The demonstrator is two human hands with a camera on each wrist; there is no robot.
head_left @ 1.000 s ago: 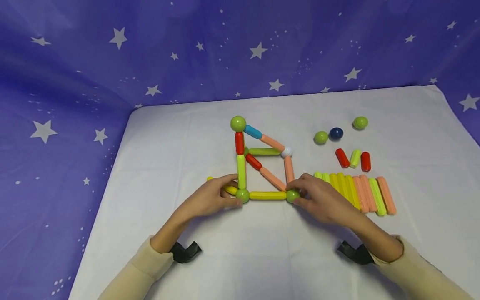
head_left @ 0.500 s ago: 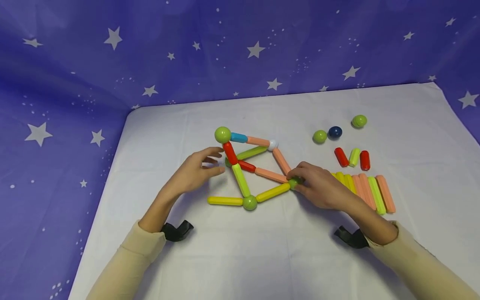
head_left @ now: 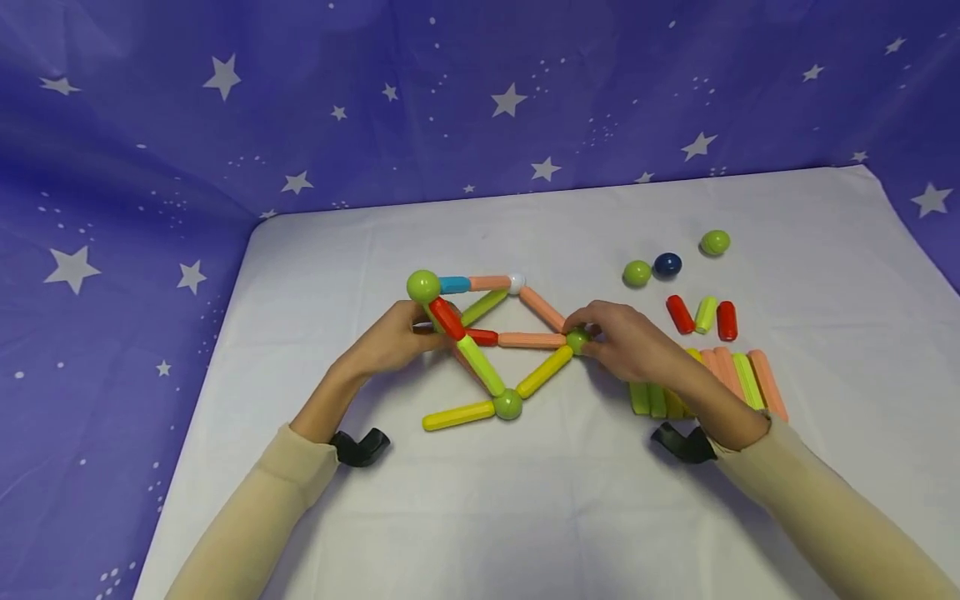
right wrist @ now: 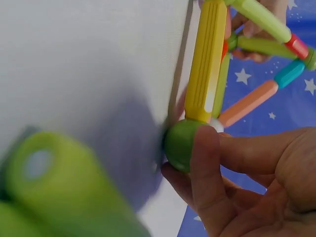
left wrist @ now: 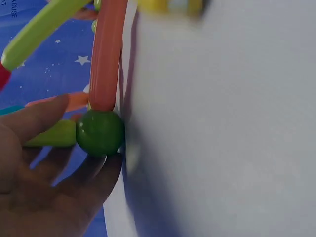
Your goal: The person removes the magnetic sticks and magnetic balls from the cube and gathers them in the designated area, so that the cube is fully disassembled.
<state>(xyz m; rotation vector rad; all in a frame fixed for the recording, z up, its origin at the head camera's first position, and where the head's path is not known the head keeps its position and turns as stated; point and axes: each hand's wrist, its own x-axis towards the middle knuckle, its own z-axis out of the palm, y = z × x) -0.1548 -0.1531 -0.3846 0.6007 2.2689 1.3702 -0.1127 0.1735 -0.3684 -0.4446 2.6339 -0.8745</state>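
A frame of magnetic building sticks and balls lies on the table, with a green top ball raised above it. My left hand is at the frame's left corner, its fingers curled about a dark green ball that the head view hides. A salmon stick joins that ball. At the right corner my right hand pinches another green ball between thumb and fingers. A yellow stick runs from there to the front green ball. From this front ball a second yellow stick points left.
Right of the frame lies a row of long sticks, partly behind my right forearm. Beyond them are short red sticks, a short lime stick, green balls and a dark blue ball. A starry purple cloth hangs behind.
The frame has turned clockwise, its top ball swinging left and nearer. My left hand let go by the front ball and moved to the left corner. My right hand kept its ball, moving slightly away.
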